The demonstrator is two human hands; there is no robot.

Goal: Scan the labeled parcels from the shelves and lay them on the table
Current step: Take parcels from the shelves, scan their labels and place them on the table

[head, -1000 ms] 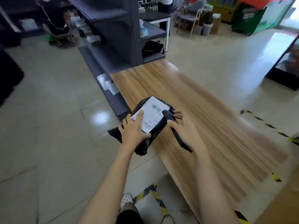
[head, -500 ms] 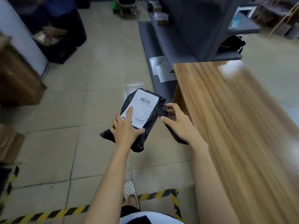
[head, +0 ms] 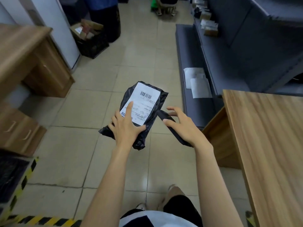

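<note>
Left hand (head: 126, 126) grips black parcel (head: 159, 100) mid-air over floor, index finger on label (head: 146, 102). Right hand (head: 185, 126) clasps scanner (head: 165, 118), fingers splayed (loose-looking hold). Table (head: 262, 136) at 3 o'clock. Risks: finger may block barcode; scanner may slip.

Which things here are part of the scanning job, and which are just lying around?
Part of the job: black parcel with its label, held in the left hand; handheld scanner in the right hand; wooden table; grey shelves with white parcels.
Lying about: wooden desk; black crate of boxes; striped floor tape.
</note>
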